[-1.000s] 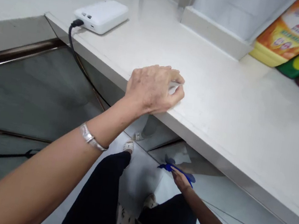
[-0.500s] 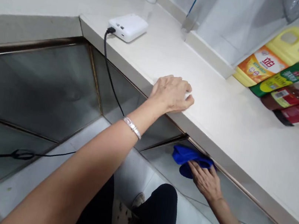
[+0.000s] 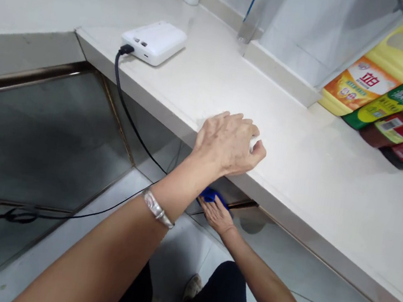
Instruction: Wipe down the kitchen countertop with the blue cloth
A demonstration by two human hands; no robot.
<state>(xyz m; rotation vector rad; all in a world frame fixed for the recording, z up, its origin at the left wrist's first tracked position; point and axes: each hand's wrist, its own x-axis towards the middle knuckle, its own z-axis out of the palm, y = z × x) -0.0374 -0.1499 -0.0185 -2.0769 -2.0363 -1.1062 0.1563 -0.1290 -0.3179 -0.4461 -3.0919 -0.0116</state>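
My left hand (image 3: 225, 142) rests on the front edge of the white countertop (image 3: 313, 188), its fingers curled. A bit of something white (image 3: 253, 141) shows between thumb and fingers; its kind is hidden. Below the edge, my right hand (image 3: 217, 215) holds a blue cloth (image 3: 210, 194) flat against the glossy cabinet front (image 3: 275, 240). Part of the cloth is covered by that hand and by my left forearm.
A white box-shaped device (image 3: 155, 43) on the counter has a black cable (image 3: 130, 119) hanging down past my left arm. A yellow jug (image 3: 372, 70) and several bottles stand at the right by the wall. A clear bottle (image 3: 250, 19) stands farther back.
My right hand has moved the blue cloth leftward along the cabinet front, past a seam and partly behind my left arm. My left hand stays on the counter edge. The view has shifted slightly.
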